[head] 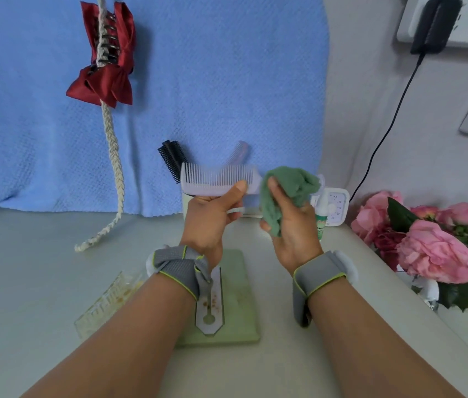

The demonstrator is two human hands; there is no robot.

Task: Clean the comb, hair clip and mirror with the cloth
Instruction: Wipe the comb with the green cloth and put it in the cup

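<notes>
Above the table — lilac comb; green cloth

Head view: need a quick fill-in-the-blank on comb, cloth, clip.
1. The left hand holds the comb with its teeth pointing ____.
2. The right hand holds a ____ cloth.
3. The clip clamped on the braided cord is coloured ____.
Missing words: up; green; red.
</notes>
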